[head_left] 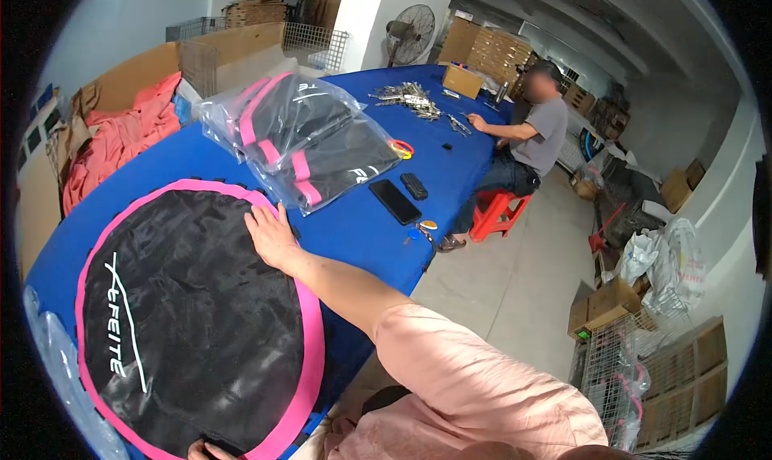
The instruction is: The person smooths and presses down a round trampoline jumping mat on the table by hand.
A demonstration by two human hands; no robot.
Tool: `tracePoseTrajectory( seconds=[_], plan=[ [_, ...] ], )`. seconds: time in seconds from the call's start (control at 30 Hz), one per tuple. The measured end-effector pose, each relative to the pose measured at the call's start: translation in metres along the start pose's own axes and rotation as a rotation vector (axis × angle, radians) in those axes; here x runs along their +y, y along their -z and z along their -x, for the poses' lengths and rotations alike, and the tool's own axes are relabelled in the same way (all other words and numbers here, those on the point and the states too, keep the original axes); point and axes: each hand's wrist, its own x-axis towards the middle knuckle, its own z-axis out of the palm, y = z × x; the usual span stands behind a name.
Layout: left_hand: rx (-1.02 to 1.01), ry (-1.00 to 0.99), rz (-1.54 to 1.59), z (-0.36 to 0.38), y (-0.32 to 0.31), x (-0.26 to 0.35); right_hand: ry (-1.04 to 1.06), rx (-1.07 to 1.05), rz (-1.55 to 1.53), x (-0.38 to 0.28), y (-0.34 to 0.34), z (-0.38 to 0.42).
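A round black trampoline mat (201,299) with a pink border, small dark tabs round its edge and white lettering lies on the blue-covered table (354,331). My right hand (271,236) rests flat on the mat near its upper right rim, fingers spread. At the bottom of the view my left hand (207,450) is partly cut off; its visible fingers close on a dark bit of the mat's near edge. Beyond my right hand, clear plastic bags (297,130) hold more black and pink pieces.
A phone (395,201), a small black case (413,186) and keys (422,231) lie right of the bags. Metal parts (408,98) and a cardboard box (462,82) sit farther along. A co-worker (540,130) sits on a red stool (497,216). Cartons (607,305) stand at right.
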Motion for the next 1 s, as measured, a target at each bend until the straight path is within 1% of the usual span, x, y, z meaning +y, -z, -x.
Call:
tracePoseTrajectory(
  seconds=[0.07, 0.17, 0.3, 0.37, 0.4, 0.47, 0.57, 0.7, 0.77, 0.83, 0.97, 1.0],
  plan=[
    [-0.007, 0.005, 0.059, -0.001, 0.001, 0.001, -0.006, -0.015, 0.007, 0.0, -0.003, -0.012],
    [-0.022, -0.013, 0.058, -0.004, 0.005, 0.004, -0.024, 0.032, 0.05, -0.001, -0.009, -0.028],
    [-0.043, -0.026, 0.098, -0.011, 0.006, 0.011, -0.037, -0.029, 0.054, -0.004, -0.01, -0.05],
    [0.038, -0.031, 0.208, -0.008, -0.001, 0.008, -0.036, -0.009, 0.064, -0.006, -0.016, -0.062],
    [0.03, -0.026, 0.206, -0.002, -0.002, 0.001, -0.037, 0.019, 0.073, -0.006, -0.02, -0.067],
    [-0.079, 0.038, 0.119, 0.015, -0.003, -0.016, -0.037, 0.013, 0.077, -0.006, -0.025, -0.076],
    [-0.118, -0.003, 0.124, -0.012, 0.016, 0.018, -0.013, 0.063, 0.076, -0.008, -0.032, -0.091],
    [-0.179, 0.012, 0.095, -0.017, 0.025, 0.025, -0.033, 0.057, 0.05, -0.01, -0.034, -0.106],
    [-0.238, 0.073, 0.078, -0.019, 0.028, 0.029, -0.036, 0.061, 0.049, -0.01, -0.036, -0.112],
    [-0.237, 0.07, 0.072, -0.019, 0.028, 0.029, -0.044, 0.091, 0.061, -0.011, -0.039, -0.116],
    [-0.236, 0.077, 0.064, -0.025, 0.029, 0.037, -0.046, 0.079, 0.06, -0.012, -0.043, -0.118],
    [-0.243, 0.072, 0.067, -0.012, 0.025, 0.024, -0.031, 0.142, 0.078, -0.014, -0.049, -0.119]
  ],
)
